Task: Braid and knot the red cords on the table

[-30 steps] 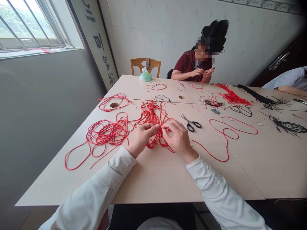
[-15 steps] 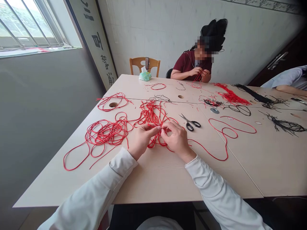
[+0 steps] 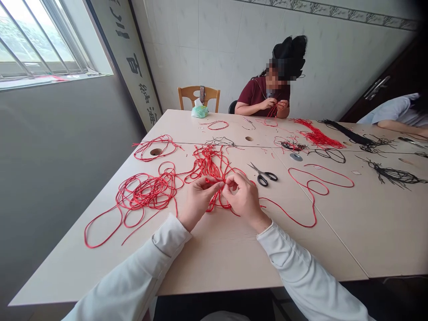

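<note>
Thumb and fingers of my left hand [image 3: 200, 196] pinch a red cord near the middle of the table. My right hand [image 3: 243, 196] is pinched on the same cord, its fingertips almost touching the left ones. The piece between the fingertips is too small to make out. Beneath and behind both hands lies a bundle of twisted red cord [image 3: 209, 160]. Left of it is a loose coil of smooth red cord [image 3: 147, 191]. Black-handled scissors [image 3: 262, 174] lie slightly open beyond my right hand.
A red loop [image 3: 157, 145] surrounds a table hole. A long red cord [image 3: 314, 205] winds at right. Black cords [image 3: 397, 173] and a round metal disc [image 3: 296, 157] lie farther off. Across the table [image 3: 217, 258], a person [image 3: 257, 96] handles red cord; another person's arm [image 3: 397, 127] rests at right.
The whole view has shifted, so the table and the cords appear slightly lower and farther left. Both hands keep their pinch, with the right fingers a little more curled.
</note>
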`<state>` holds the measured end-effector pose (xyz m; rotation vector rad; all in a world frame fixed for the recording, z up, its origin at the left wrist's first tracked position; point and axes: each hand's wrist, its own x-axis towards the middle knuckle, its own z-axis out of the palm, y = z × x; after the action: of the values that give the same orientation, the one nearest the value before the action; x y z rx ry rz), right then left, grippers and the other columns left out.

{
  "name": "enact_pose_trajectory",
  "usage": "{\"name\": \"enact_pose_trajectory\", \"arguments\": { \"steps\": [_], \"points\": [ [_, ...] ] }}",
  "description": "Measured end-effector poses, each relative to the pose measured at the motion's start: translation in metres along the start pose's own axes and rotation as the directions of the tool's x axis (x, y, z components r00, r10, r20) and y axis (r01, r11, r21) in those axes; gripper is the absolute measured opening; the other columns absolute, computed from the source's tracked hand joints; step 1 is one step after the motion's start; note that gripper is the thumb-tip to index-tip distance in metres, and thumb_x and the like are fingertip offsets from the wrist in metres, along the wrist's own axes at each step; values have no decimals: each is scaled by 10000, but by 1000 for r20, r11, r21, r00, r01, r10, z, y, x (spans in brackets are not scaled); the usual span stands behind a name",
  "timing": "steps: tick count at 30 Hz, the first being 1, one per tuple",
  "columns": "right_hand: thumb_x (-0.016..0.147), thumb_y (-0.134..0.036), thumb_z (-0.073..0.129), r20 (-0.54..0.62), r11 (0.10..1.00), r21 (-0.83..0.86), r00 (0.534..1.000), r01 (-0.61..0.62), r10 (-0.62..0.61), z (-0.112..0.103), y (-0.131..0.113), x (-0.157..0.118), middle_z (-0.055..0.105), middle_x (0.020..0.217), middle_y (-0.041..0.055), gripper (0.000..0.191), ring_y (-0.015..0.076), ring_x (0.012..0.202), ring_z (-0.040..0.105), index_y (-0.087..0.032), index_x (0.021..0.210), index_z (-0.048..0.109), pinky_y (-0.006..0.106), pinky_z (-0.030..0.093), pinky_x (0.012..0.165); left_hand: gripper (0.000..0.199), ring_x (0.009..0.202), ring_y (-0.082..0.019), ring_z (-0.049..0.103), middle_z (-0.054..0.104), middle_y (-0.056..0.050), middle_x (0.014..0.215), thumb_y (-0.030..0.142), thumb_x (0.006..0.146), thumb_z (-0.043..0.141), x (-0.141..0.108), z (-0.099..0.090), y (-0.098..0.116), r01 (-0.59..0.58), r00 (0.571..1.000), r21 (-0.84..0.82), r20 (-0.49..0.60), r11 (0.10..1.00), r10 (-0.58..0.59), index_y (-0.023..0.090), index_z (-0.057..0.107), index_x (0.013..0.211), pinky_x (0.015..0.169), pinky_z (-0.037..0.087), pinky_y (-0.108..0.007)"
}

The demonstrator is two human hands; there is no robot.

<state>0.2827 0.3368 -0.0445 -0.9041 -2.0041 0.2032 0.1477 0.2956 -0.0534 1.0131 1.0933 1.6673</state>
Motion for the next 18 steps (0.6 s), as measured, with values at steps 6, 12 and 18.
{"name": "enact_pose_trajectory", "arguments": {
  "steps": [6, 12, 18],
  "points": [
    [784, -138, 536, -25, 997, 74, 1000, 9, -7, -1, 0, 0, 553, 703, -12, 108, 130, 620, 495, -215, 738, 476, 262, 428, 617, 221, 717, -130, 609, 705, -19, 763, 325, 650, 821, 4, -6, 0, 65, 989, -54, -133, 996, -72, 170, 712, 766, 707, 470, -262],
    [850, -215, 572, 15, 997, 76, 1000, 20, -21, -2, -2, 0, 624, 782, 6, 28, 137, 685, 554, -209, 824, 563, 267, 438, 660, 226, 714, -140, 615, 705, -17, 745, 308, 620, 838, 3, -5, 4, 54, 996, -42, -75, 998, -57, 169, 697, 728, 702, 466, -266],
    [856, -180, 541, -42, 995, 93, 999, 34, -30, -3, -2, 0, 602, 734, 1, 84, 138, 653, 537, -216, 779, 545, 270, 436, 643, 251, 702, -132, 605, 701, -18, 754, 333, 631, 830, 5, -7, 5, 83, 990, -83, -111, 993, -92, 167, 711, 777, 710, 465, -270]
  ]
}}
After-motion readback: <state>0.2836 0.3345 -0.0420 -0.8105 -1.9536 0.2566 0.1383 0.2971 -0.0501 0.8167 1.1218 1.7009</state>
